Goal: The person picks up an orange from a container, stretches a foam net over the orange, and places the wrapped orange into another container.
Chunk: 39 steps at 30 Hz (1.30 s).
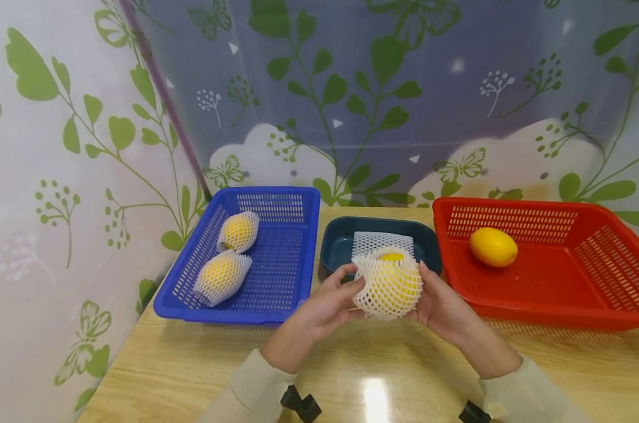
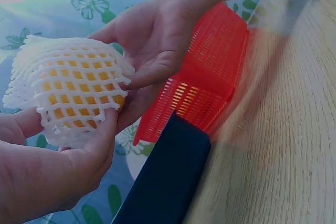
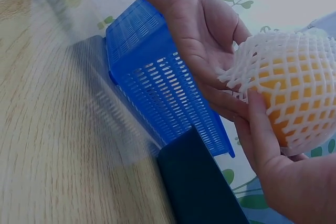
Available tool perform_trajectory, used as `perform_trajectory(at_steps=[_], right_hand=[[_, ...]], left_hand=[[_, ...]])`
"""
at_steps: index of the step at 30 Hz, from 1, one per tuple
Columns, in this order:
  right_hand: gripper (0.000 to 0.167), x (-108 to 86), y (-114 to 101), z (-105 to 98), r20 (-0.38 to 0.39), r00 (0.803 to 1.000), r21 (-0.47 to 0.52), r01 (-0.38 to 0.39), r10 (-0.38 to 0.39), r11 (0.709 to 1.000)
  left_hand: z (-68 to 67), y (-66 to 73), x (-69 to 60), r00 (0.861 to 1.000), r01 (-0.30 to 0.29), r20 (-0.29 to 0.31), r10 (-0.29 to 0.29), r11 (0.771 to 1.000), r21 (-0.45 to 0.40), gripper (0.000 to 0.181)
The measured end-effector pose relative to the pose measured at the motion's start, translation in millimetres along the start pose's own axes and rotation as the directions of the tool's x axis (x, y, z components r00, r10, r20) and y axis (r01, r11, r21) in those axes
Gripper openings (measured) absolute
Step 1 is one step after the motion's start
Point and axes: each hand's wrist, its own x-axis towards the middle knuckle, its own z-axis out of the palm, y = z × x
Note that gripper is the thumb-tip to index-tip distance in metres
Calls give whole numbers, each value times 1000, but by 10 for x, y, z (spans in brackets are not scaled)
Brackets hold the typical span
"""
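A yellow fruit in a white foam net (image 1: 388, 288) is held between both hands, above the front of the dark green tray (image 1: 328, 249). The left hand (image 1: 325, 305) grips its left side, and the right hand (image 1: 446, 305) grips its right side. In the left wrist view the net (image 2: 79, 85) wraps most of the fruit, with the left hand (image 2: 63, 171) below and the right hand (image 2: 157, 40) beyond. The right wrist view shows the netted fruit (image 3: 299, 93) with yellow skin bare near the fingertips. Another white net (image 1: 383, 241) lies in the tray.
At the left stands a blue basket (image 1: 277, 264) holding two netted fruits (image 1: 238, 232). A red basket (image 1: 552, 276) at the right holds one bare yellow fruit (image 1: 493, 247). All stand on a wooden table (image 1: 351, 364) before a patterned cloth.
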Motion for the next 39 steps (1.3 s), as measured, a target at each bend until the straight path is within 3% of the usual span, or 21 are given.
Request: perform_trajectory(at_steps=[13,21,31,39], right_hand=[[34,9,-22,24,-89,996,-15,18,-19,1000],[26,-3,-23,61,-200,980,27,-1,7,1000],[29,23,-9,84,-183,981,-6,-64,62,998],[37,19,-1,69,-122,993,71,7,2,997]], left_hand=[[-27,34,6,999,42,9,-42,999,11,31],[-11,40,-12,999,38,1,-38,999,-18,50],[-21,14,4,1000,-2,2,2,1000,-4,44],[-20,-16,-5,1000,8,22,-8,1000,0,30]])
